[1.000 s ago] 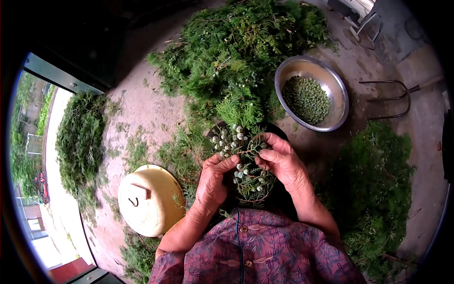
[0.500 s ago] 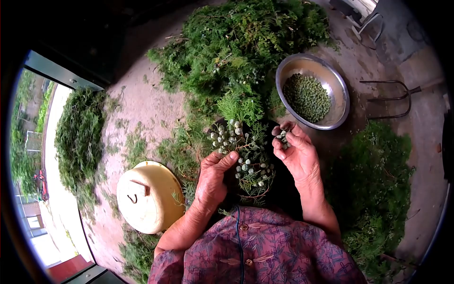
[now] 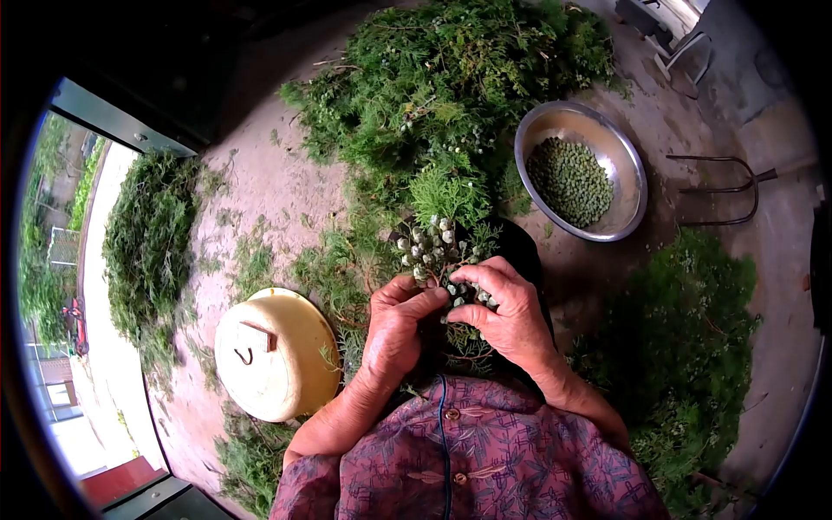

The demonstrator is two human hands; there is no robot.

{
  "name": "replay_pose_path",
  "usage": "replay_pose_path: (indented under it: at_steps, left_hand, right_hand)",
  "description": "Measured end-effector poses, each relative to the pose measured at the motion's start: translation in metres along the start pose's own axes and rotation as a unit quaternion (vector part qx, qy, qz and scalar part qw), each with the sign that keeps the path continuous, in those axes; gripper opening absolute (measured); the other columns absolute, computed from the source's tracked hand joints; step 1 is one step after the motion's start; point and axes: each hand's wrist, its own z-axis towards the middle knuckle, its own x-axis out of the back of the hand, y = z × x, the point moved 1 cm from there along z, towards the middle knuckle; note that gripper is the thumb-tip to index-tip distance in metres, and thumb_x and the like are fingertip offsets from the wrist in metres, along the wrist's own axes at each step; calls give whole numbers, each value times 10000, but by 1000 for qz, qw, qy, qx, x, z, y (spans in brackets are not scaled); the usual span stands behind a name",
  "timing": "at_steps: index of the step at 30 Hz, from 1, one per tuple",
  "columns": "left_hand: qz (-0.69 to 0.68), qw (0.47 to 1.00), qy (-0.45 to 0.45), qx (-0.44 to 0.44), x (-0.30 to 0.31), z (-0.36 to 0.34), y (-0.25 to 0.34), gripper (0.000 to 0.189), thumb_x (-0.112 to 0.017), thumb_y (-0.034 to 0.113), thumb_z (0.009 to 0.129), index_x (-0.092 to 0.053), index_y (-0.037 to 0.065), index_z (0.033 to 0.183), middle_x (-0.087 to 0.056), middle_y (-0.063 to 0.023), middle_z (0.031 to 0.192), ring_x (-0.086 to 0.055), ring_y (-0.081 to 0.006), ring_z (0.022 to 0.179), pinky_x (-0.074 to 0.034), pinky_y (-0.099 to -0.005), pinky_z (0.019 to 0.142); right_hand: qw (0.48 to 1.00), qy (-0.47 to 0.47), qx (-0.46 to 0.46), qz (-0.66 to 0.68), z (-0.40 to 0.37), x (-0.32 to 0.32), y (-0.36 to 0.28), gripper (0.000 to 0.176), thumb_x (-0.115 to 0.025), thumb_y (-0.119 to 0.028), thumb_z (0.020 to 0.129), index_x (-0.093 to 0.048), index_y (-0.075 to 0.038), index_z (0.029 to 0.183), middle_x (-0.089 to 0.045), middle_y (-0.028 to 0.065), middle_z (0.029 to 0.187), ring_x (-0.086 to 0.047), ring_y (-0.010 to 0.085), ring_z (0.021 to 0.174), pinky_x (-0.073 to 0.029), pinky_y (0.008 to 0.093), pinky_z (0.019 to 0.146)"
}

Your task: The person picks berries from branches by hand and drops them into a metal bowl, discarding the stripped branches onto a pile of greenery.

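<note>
My left hand (image 3: 395,328) pinches the stem of an evergreen sprig (image 3: 449,196) between thumb and fingers, above my lap. Pale green cones (image 3: 426,248) cluster on the sprig just beyond the fingertips. Close by on the right, my right hand (image 3: 510,314) curls its fingers and thumb round several small green cones, partly hidden under them. Its fingertips nearly meet the left thumb. A steel bowl (image 3: 640,201) to the upper right holds a heap of loose green cones (image 3: 568,182).
A large pile of evergreen branches (image 3: 451,87) lies ahead. More cut greenery (image 3: 152,243) lies at the left, and another heap (image 3: 685,347) at the right. An upturned yellowish basin (image 3: 290,364) with a hook on it sits left of me. A metal fork (image 3: 750,195) lies beyond the bowl.
My right hand has moved left and down from beside the sprig onto its cones, next to my left hand. My left hand keeps hold of the sprig. The view has shifted slightly.
</note>
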Motion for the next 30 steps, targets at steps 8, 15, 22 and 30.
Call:
replay_pose_path:
  at_steps: [8, 15, 22, 30]
  left_hand:
    - [-5, 1000, -19, 10, 1, -2, 3, 99, -628, -46, 762, -601, 46, 789, -619, -31, 730, -575, -120, 619, -484, -243, 585]
    - [4, 1000, -5, -7, 0, -1, 1, 85, -623, -39, 762, -600, 38, 789, -618, -36, 735, -577, -120, 630, -483, -243, 604]
    - [4, 1000, -19, 0, 1, 1, -1, 74, -626, -22, 770, -592, 41, 788, -613, -32, 730, -572, -121, 614, -474, -239, 580]
    - [-12, 999, -30, 13, 2, 2, 1, 107, -620, -36, 770, -614, 61, 816, -623, -23, 755, -588, -133, 633, -514, -262, 611]
  right_hand:
    - [1000, -10, -4, -5, 4, -3, 0, 255, -694, -8, 690, -601, -63, 922, -568, 73, 853, -585, 212, 761, -478, 291, 642]
    - [999, -19, -34, -2, 5, -2, -1, 203, -687, -6, 686, -602, -55, 864, -564, 64, 800, -575, 189, 701, -478, 282, 592]
    - [993, -15, -85, 85, 1, -3, 0, 146, -667, -11, 723, -594, -28, 849, -557, 20, 732, -540, 107, 580, -440, 218, 501]
    - [906, -56, -267, 324, -2, 0, 24, 156, -595, 16, 792, -538, -21, 932, -514, -12, 627, -455, 38, 487, -344, 173, 419]
